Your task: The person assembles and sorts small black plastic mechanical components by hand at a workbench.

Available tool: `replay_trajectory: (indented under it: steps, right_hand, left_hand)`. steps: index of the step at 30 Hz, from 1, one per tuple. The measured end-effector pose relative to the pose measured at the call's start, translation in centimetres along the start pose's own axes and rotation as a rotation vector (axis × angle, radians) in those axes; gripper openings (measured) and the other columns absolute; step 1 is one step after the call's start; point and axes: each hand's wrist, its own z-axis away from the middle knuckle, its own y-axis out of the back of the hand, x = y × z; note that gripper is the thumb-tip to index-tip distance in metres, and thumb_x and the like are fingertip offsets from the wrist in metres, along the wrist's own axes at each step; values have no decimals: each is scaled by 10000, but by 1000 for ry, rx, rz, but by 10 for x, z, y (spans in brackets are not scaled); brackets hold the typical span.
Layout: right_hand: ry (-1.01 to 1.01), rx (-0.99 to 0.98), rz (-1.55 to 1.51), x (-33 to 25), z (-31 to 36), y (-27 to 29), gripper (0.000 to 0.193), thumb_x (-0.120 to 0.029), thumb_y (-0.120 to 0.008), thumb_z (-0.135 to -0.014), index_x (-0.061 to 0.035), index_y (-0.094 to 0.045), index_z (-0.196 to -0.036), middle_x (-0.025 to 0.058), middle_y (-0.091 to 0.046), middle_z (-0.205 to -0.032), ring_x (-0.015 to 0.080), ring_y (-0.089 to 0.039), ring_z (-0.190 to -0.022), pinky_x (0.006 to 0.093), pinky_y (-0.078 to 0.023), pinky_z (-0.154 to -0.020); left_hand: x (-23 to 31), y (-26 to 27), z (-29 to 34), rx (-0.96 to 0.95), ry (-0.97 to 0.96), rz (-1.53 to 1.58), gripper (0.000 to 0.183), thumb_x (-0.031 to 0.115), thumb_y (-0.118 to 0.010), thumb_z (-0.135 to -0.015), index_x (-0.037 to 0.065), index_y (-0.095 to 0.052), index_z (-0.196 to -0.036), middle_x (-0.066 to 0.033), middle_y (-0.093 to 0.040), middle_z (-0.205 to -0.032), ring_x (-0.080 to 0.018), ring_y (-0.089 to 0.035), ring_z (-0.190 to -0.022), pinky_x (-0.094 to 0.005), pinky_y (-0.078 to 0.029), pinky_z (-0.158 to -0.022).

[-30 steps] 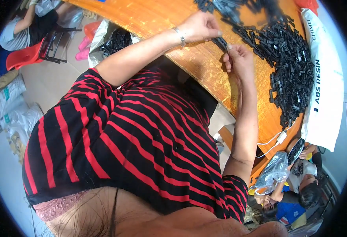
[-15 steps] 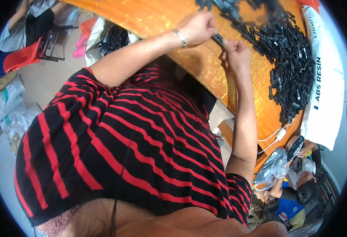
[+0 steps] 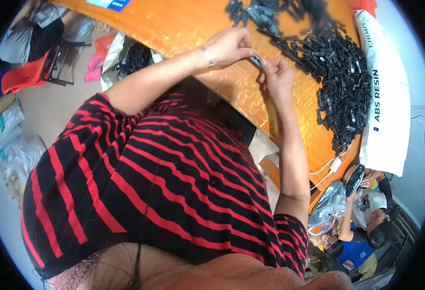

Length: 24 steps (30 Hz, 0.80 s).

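Above the orange table (image 3: 173,21), both hands grip one small dark plastic piece (image 3: 256,61). My left hand (image 3: 230,47) is closed in a pinch on one end of it. The other end sits between the thumb and fingers of my right hand (image 3: 277,79), also closed. Part of the piece is hidden by the fingertips. Just to the right of my hands spreads a big pile of small black plastic pieces (image 3: 345,84). A smaller group of black pieces (image 3: 236,13) lies beyond my left hand.
A white printed sack (image 3: 386,111) lies along the table's right edge. Below it runs a white cable with a connector (image 3: 335,165). An open sack of black parts (image 3: 135,59) stands left of the table, near a red chair (image 3: 24,75). Other people sit at the lower right.
The view has shifted, so table, pile and sack appear further left. Both hands still hold the piece, which now shows a lighter, shinier face. A blue-and-white sheet has come into view at the top.
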Motion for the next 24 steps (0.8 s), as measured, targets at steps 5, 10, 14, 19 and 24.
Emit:
replay_trajectory:
  steps: [5,10,14,19,24]
  right_hand:
    - [124,-84,-35,-18,28,-17,141,-89,-671,-967,-19,-554,-931,42,-610,-603,84,-510,-454,251,-392,-413]
    - [356,0,357,-15,7,14,176,-211,-708,-936,-36,-695,-940,92,-686,-787,175,-667,-720,342,-543,-651]
    - [523,395,915,-5,-26,59,149,-201,-714,-902,-71,-697,-974,135,-657,-985,335,-684,-848,439,-556,-739]
    - [527,395,1033,6,-37,58,156,-181,-732,-884,-76,-670,-982,141,-636,-1007,378,-670,-835,455,-551,-709]
    - [526,369,999,4,-27,45,159,-180,-749,-872,-75,-642,-925,129,-630,-957,368,-663,-777,457,-539,-653]
  left_hand:
    - [17,44,36,-346,187,418,203,248,-656,-999,47,-664,-1030,35,-591,-796,-55,-541,-719,-211,-430,-611]
    - [-3,141,82,-370,356,298,214,241,-649,-992,40,-661,-1064,10,-623,-848,-67,-570,-768,-216,-457,-671]
    - [-35,224,122,-362,300,-407,241,205,-681,-951,22,-657,-1106,-61,-675,-920,-159,-650,-853,-274,-514,-753]
    - [-16,196,92,69,145,-546,242,267,-713,-883,79,-714,-1034,-142,-703,-944,-347,-683,-901,-437,-535,-785]
    - [4,100,19,190,-113,-527,261,358,-707,-889,121,-707,-998,-118,-706,-935,-333,-687,-892,-444,-545,-772]
